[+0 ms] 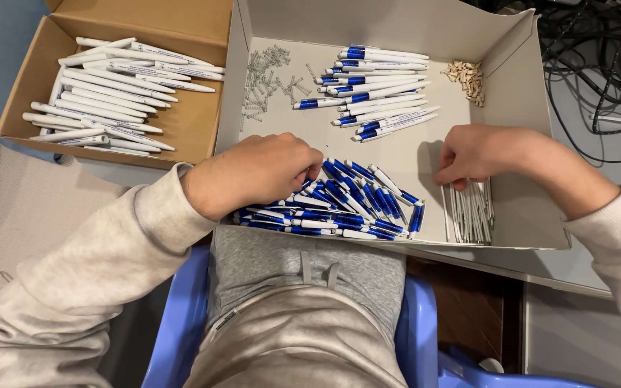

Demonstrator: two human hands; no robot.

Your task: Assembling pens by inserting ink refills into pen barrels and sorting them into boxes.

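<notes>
Two open boxes sit before you: a large pale cardboard tray [533, 215] across your lap and a smaller brown box [195, 129] touching its left wall. Your left hand [256, 172] rests knuckles-up at the tray's near edge, fingers curled down into the heap of blue-and-white pen parts [357, 201]; its grip is closed over them, though whether it has hold of a piece you cannot tell from here, since the fingertips are hidden. Your right hand [479, 154] hovers near the tray's right wall, its fingers pinched together directly above the bundle of thin white refills [468, 212] lying along the near right corner; its grip looks closed on the tops of one or more refills. Toward the tray's far edge lie a stack of assembled blue-and-white pens [379, 90], a scatter of small metal springs [264, 82] to their left, and a little pile of tan tips [467, 77] in the far right corner. White pen barrels [109, 93] fill the brown box.
</notes>
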